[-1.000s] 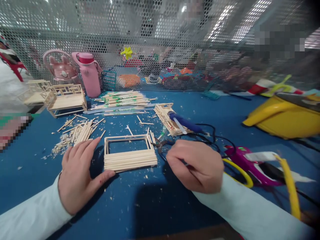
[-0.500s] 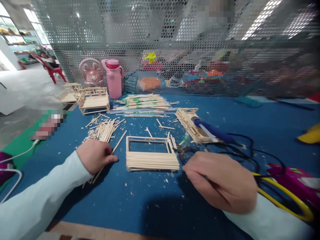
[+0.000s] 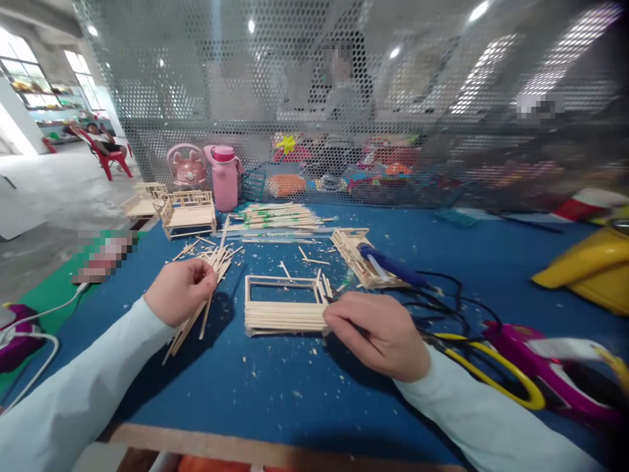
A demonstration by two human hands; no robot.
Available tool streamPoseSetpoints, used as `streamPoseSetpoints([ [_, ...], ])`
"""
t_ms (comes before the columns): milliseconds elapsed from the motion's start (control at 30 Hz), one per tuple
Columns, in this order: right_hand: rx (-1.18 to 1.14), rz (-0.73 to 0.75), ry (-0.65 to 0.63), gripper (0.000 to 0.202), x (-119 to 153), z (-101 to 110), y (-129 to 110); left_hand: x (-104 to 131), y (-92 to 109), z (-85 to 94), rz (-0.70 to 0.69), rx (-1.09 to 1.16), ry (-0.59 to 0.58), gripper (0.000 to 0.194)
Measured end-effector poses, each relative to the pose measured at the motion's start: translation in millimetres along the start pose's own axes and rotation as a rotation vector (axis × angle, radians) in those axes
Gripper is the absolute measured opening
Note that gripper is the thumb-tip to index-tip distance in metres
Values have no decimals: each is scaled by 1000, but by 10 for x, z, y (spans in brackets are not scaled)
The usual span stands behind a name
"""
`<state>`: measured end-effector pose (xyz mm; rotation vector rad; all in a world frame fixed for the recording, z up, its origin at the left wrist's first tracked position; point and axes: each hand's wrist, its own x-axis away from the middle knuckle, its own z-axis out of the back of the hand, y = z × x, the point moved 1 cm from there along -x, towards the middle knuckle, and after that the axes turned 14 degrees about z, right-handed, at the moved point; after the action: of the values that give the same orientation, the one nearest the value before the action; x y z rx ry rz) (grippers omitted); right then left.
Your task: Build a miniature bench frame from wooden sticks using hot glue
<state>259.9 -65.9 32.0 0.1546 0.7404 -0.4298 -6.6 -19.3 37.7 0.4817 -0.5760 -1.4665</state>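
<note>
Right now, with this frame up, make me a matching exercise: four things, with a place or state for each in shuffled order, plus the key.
1. left hand
2. pink bottle
3. stick frame
4. blue-handled tool

A. slatted near, open far
B. resting on a small stick structure
C. pinching a thin stick
D. before the perforated panel

Pairs: 1-C, 2-D, 3-A, 4-B

Can see on the table [image 3: 295, 393] the stick frame [image 3: 285, 316] between left hand [image 3: 179, 292] and right hand [image 3: 378, 334], with bottle [image 3: 225, 185] behind at left.
</note>
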Motion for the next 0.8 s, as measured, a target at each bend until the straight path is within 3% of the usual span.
streamPoseSetpoints([
  [133,-137,-102,4,12,-61,-8,-80,248,277,-72,-10,534,-193,22],
  [200,-294,-180,-62,32,-85,-49,-151,385,393,-223,-81,656,-232,22],
  [267,-501,-242,-136,51,-101,-97,-229,494,472,-394,-155,707,-277,20],
  [367,-685,-304,-167,37,-108,-105,-280,561,523,-566,-268,662,-260,18],
  [500,-405,-311,-153,20,-67,74,-90,421,443,-552,-325,512,-150,16],
  [633,-153,-383,-218,17,68,237,241,82,183,-433,-128,591,1,18],
  [700,-110,-412,-280,17,135,229,343,-66,51,-423,26,680,-38,21],
  [800,-97,-405,-290,18,177,148,381,-165,-64,-477,247,767,-210,29],
])
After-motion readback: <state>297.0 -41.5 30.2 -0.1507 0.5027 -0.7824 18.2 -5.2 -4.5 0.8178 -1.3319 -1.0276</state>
